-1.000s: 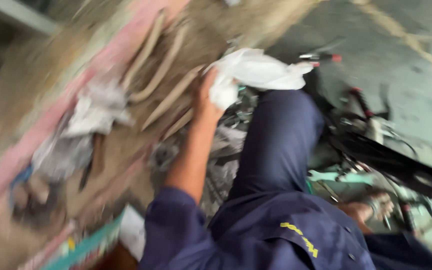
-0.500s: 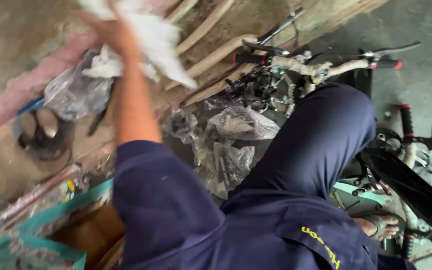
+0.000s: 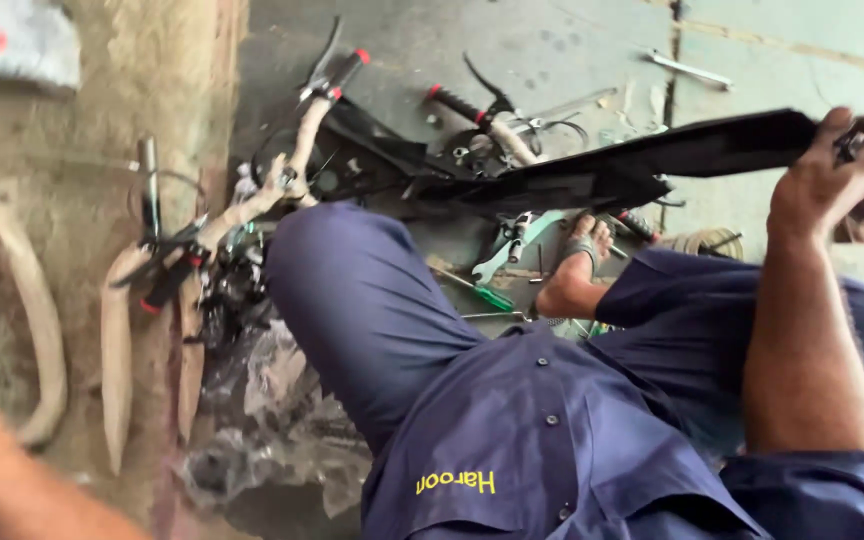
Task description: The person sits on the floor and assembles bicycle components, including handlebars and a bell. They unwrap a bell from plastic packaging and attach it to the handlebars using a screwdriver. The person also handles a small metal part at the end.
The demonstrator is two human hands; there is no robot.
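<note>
The black panel [image 3: 652,160], a long flat piece, stretches level across the upper right above the floor [image 3: 572,50], and the right hand [image 3: 827,170] is closed around its far end with the forearm raised upright. Half a second ago neither this panel grip nor the right hand showed; the view then looked more to the left, at the left arm lifted with a white rag. Now the left hand is out of view: only a blurred forearm [image 3: 12,490] crosses the lower left corner, so its grip cannot be told, and the rag is gone from sight. Below the panel lie a handlebar [image 3: 282,180] with red-tipped grips, a green screwdriver [image 3: 482,293] and a bare foot [image 3: 577,275].
</note>
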